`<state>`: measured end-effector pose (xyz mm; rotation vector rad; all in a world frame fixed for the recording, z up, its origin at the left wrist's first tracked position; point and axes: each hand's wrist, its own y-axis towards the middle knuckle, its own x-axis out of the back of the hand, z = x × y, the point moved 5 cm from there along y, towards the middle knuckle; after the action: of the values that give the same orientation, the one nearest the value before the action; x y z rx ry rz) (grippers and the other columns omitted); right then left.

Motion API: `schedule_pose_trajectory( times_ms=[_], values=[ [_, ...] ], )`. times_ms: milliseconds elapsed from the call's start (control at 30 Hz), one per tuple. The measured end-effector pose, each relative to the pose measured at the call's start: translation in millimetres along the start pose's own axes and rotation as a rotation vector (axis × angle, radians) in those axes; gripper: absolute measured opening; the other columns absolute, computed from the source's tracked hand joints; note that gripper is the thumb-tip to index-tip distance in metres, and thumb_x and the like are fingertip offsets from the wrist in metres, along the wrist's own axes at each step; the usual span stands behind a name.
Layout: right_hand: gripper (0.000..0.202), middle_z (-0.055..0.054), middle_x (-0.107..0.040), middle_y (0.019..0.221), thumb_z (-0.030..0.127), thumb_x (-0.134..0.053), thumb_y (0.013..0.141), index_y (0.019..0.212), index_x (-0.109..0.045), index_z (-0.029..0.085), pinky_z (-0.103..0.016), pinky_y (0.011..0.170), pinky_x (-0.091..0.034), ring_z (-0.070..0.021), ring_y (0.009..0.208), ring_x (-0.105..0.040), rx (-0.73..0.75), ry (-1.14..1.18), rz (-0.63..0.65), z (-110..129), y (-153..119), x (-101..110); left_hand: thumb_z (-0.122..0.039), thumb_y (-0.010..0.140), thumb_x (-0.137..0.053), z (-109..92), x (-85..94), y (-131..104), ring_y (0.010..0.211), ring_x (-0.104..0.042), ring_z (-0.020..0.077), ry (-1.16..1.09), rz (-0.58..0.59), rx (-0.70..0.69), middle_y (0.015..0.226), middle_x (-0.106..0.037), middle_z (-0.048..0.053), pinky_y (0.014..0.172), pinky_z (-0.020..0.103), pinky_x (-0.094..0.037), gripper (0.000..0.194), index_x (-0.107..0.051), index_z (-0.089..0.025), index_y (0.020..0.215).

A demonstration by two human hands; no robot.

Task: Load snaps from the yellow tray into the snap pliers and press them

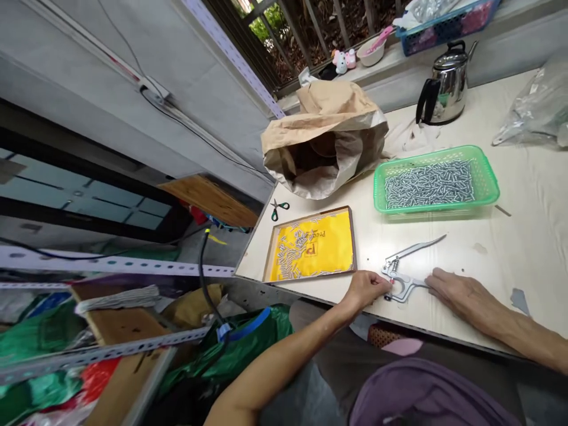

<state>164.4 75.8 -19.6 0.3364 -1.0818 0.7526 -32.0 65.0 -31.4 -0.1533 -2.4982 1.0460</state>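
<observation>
A metal hand tool (410,280) with two spread handles lies on the pale table near its front edge. The closed fingers of my left hand (367,289) pinch something at the tool's jaw end, too small to make out. On the other side my right hand (457,290) rests with its fingertips on the end of the lower handle. Left of the tool, a shallow tray (354,239) lined with a yellow sheet (335,242) holds many small metal pieces (290,254). Behind the tool stands a green basket (488,180) filled with similar pieces (430,182).
Scissors (279,209) lie by the table's left edge. An open paper bag (326,139) is at the back, a steel kettle (448,89) and a plastic bag (539,109) at the back right. A grey scrap (520,300) lies near my right forearm.
</observation>
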Motion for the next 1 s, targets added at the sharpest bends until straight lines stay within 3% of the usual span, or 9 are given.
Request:
schedule_pose_trajectory(
  times_ms=[267, 400, 433, 500, 567, 700, 833, 1000],
  values=[
    [0.024, -0.004, -0.056, 0.084, 0.008, -0.033, 0.09, 0.083, -0.054, 0.02, -0.025, 0.055, -0.036, -0.0137, 0.065, -0.052, 0.067, 0.003, 0.005, -6, -5, 0, -0.028, 0.071, -0.072, 9, -7.7, 5, 0.035, -0.037, 0.0044, 0.06, 0.131, 0.164, 0.04, -0.044, -0.008, 0.039, 0.019, -0.029, 0.023, -0.06, -0.012, 0.06],
    [0.016, -0.009, -0.06, 0.098, 0.028, -0.044, 0.093, 0.095, -0.058, 0.02, -0.031, 0.067, -0.044, -0.0197, 0.083, -0.057, 0.135, -0.046, -0.085, -16, 0, 2, -0.032, 0.068, -0.076, 13, -9.4, 5, 0.034, -0.037, 0.0033, 0.048, 0.185, 0.202, 0.042, -0.046, -0.008, 0.038, 0.019, -0.029, 0.028, -0.059, -0.012, 0.058],
    [0.023, -0.012, -0.06, 0.109, 0.037, -0.05, 0.09, 0.104, -0.058, 0.02, -0.035, 0.073, -0.045, -0.0239, 0.093, -0.057, 0.138, -0.081, -0.13, -21, 2, 4, -0.032, 0.068, -0.076, 13, -9.4, 5, 0.034, -0.036, 0.0029, 0.044, 0.185, 0.203, 0.043, -0.046, -0.008, 0.038, 0.018, -0.029, 0.028, -0.059, -0.012, 0.058],
    [0.056, -0.019, -0.05, 0.133, 0.05, -0.061, 0.08, 0.125, -0.051, 0.018, -0.044, 0.084, -0.044, -0.0335, 0.115, -0.049, 0.122, -0.172, -0.202, -31, 7, 9, -0.031, 0.069, -0.075, 13, -9.4, 5, 0.033, -0.037, 0.0026, 0.041, 0.18, 0.208, 0.043, -0.047, -0.008, 0.037, 0.018, -0.029, 0.027, -0.059, -0.012, 0.059],
    [0.079, -0.021, -0.042, 0.143, 0.058, -0.067, 0.072, 0.134, -0.044, 0.016, -0.049, 0.09, -0.04, -0.0383, 0.126, -0.04, 0.105, -0.249, -0.213, -40, 14, 13, -0.03, 0.07, -0.074, 13, -9.7, 4, 0.033, -0.038, 0.0028, 0.045, 0.175, 0.215, 0.042, -0.047, -0.008, 0.037, 0.018, -0.029, 0.026, -0.059, -0.011, 0.06],
    [0.085, -0.021, -0.052, 0.133, 0.062, -0.066, 0.067, 0.134, -0.045, 0.014, -0.049, 0.093, -0.037, -0.0369, 0.123, -0.043, 0.115, -0.298, -0.155, -43, 25, 17, -0.031, 0.07, -0.075, 12, -10.6, 2, 0.033, -0.039, 0.0032, 0.049, 0.174, 0.218, 0.042, -0.047, -0.008, 0.037, 0.018, -0.028, 0.027, -0.06, -0.011, 0.06],
    [0.069, -0.015, -0.063, 0.114, 0.057, -0.064, 0.07, 0.125, -0.051, 0.017, -0.045, 0.086, -0.036, -0.0327, 0.105, -0.053, 0.123, -0.317, -0.143, -34, 27, 21, -0.032, 0.069, -0.076, 13, -10.2, 3, 0.035, -0.04, 0.0033, 0.032, 0.158, 0.211, 0.044, -0.049, -0.007, 0.039, 0.018, -0.029, 0.026, -0.061, -0.011, 0.062],
    [0.051, -0.01, -0.065, 0.097, 0.041, -0.067, 0.074, 0.117, -0.054, 0.017, -0.039, 0.079, -0.034, -0.0269, 0.09, -0.054, 0.141, -0.326, -0.145, -24, 21, 24, -0.031, 0.075, -0.07, 12, -9.6, -1, 0.037, -0.04, 0.0048, 0.129, 0.16, 0.207, 0.045, -0.048, -0.007, 0.043, 0.02, -0.034, 0.025, -0.061, -0.012, 0.063]
  ],
)
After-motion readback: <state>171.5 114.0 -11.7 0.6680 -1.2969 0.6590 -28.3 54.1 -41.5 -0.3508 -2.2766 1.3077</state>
